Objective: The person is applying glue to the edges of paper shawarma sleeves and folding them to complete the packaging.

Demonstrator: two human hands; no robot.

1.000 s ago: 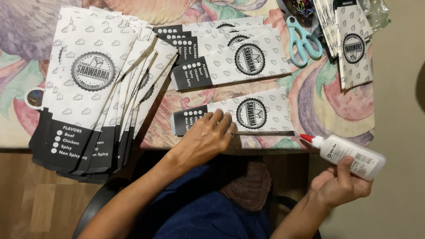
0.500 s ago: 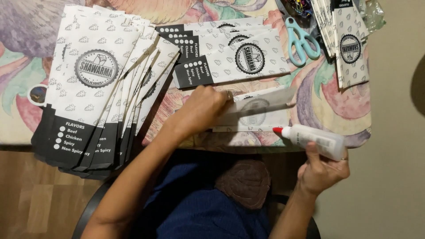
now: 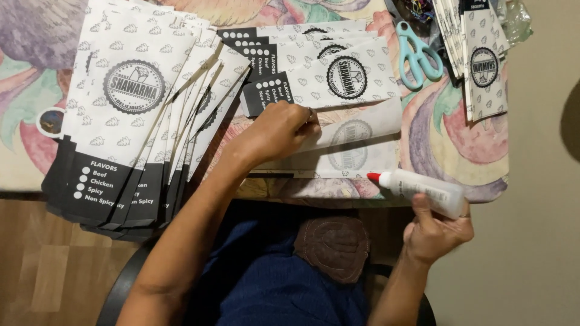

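My left hand (image 3: 279, 130) presses down on a white paper sheet (image 3: 353, 145) lying print-side down near the table's front edge, its round emblem showing faintly through. My right hand (image 3: 436, 231) grips a white glue bottle (image 3: 423, 190) with a red tip, held level with the tip pointing left at the sheet's lower right corner. Just behind the sheet lies a small pile of folded printed bags (image 3: 326, 72) with black ends and round emblems.
A large fanned stack of flat printed bags (image 3: 133, 115) covers the left of the colourful tablecloth (image 3: 441, 136). Teal scissors (image 3: 417, 54) lie at the back right beside more printed bags (image 3: 480, 60). The table's front edge runs just past the sheet.
The sheet under my left hand has been turned over, printed side down. My right hand has brought the glue bottle up and left to the sheet's corner.
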